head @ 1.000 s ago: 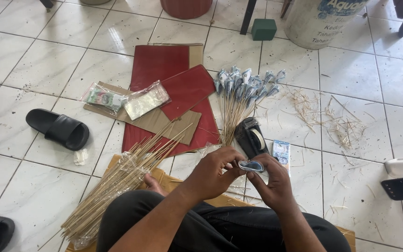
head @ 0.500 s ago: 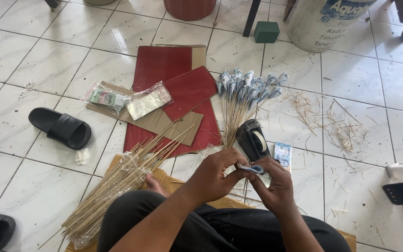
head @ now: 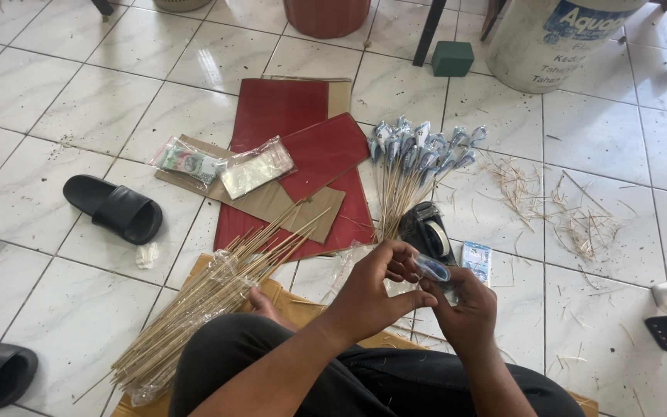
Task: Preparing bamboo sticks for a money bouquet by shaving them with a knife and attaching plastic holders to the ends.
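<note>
Blue rolled note (head: 431, 269) pinched in both grips — left hand (head: 376, 289), right hand (head: 461, 305); bare tile (head: 604, 154) rightward.

Two black sandals (head: 116, 208), two clear packets (head: 255, 167), one tape dispenser (head: 424, 229)

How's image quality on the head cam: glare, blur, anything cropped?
Head view: daylight glare streaks the glossy floor tiles toward the top; the left hand and right hand are slightly soft, the rolled blue-grey slip between them hard to resolve; the skewer bundle and red paper sheets are sharp; the white barrel is cropped at the top edge.
</note>
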